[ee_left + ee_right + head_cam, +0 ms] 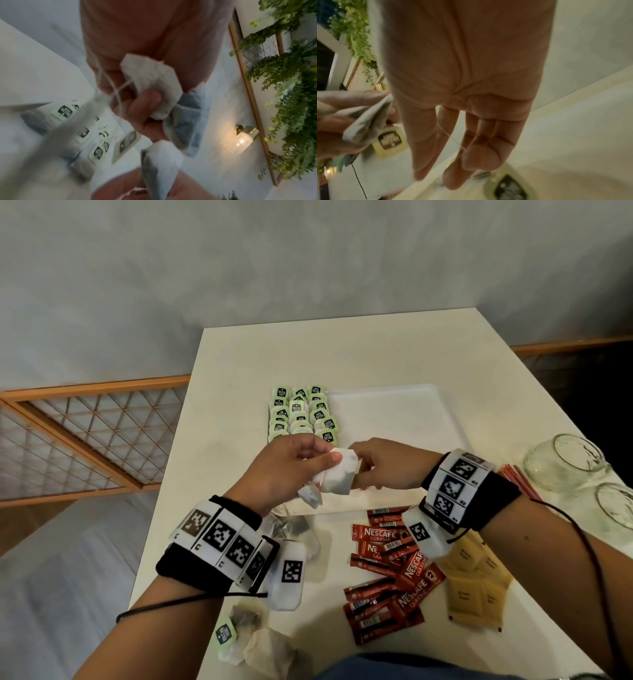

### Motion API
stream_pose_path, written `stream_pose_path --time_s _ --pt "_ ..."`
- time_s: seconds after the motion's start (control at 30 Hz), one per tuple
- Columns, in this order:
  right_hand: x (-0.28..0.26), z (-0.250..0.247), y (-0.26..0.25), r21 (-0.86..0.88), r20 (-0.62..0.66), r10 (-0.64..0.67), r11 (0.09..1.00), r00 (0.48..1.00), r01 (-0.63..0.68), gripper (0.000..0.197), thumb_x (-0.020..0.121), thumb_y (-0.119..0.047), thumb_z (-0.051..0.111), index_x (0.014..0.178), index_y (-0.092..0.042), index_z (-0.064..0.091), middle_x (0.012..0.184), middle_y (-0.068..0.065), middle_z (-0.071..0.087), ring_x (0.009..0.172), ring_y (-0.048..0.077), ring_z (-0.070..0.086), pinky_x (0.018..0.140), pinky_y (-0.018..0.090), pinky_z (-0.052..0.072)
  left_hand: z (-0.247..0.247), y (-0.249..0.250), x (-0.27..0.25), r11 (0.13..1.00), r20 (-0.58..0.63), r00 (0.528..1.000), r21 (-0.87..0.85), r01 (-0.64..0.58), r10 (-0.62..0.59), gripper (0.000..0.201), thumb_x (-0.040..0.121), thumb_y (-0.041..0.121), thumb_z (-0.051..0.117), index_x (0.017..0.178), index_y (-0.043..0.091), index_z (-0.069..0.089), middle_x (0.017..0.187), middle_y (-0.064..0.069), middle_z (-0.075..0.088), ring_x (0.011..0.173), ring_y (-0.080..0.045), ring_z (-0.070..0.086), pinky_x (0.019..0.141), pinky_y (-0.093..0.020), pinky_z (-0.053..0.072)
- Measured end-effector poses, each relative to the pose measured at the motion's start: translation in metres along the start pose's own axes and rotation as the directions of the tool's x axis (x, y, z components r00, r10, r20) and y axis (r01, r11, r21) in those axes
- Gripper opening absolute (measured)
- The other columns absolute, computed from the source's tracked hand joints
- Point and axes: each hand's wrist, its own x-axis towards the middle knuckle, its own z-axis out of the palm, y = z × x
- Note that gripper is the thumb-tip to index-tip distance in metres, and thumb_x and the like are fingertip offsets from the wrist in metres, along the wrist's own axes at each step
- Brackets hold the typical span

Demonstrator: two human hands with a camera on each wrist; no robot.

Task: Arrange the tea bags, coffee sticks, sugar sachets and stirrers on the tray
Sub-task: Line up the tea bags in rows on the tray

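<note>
My left hand (318, 462) grips a bunch of white tea bags (337, 474) above the near edge of the white tray (404, 412). In the left wrist view its thumb presses one tea bag (154, 75), and threads trail from it. My right hand (363, 469) meets the bunch from the right and pinches its edge. A thread runs across its fingers (423, 142), and a green tag (389, 140) dangles beside them. Rows of green-tagged tea bags (301, 414) fill the tray's left part. Red coffee sticks (394, 570) and tan sugar sachets (476, 580) lie on the table near me.
Loose tea bags (253, 635) lie at the table's near left corner. Red stirrers (517, 481) and two empty glass jars (568, 460) sit at the right edge. The tray's right part is bare. A wooden lattice rail (85, 433) stands left of the table.
</note>
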Motion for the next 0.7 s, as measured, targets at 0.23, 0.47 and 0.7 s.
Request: stream_pose_path --time_s 0.23,0.47,0.7 --pt "0.000 -0.011 0.020 -0.055 -0.006 0.090 0.994 0.996 -0.091 0.012 0.089 -0.020 0.068 0.095 -0.023 0.077 0.084 -0.001 0.073 0.070 0.005 0.063 0.063 0.017 0.050 -0.030 -0.001 -0.007 0.996 -0.155 0.986 -0.078 0.049 -0.061 0.008 0.090 0.019 0.069 0.086 0.011 0.067 0.060 0.007 0.064 0.041 -0.005 0.051 0.040 -0.013 0.037" --pt "-0.006 -0.015 0.020 0.259 -0.044 0.112 0.961 0.993 -0.097 0.010 0.084 -0.005 0.072 0.093 -0.004 0.075 0.075 0.012 0.073 0.067 0.017 0.070 0.064 0.026 0.057 -0.032 -0.013 -0.008 0.994 -0.219 0.970 -0.050 0.096 -0.105 0.012 0.090 0.022 0.068 0.090 0.011 0.073 0.061 0.000 0.063 0.037 -0.005 0.047 0.036 -0.013 0.031" --pt "-0.002 -0.005 -0.014 0.596 -0.227 0.051 0.797 0.972 0.098 0.014 0.081 -0.002 0.072 0.095 -0.001 0.074 0.071 0.005 0.072 0.057 0.012 0.062 0.059 0.023 0.055 -0.005 -0.019 -0.003 0.987 -0.205 0.972 -0.135 0.085 -0.112 0.010 0.087 0.024 0.071 0.083 0.018 0.077 0.065 -0.012 0.063 0.056 -0.023 0.054 0.052 -0.026 0.040"
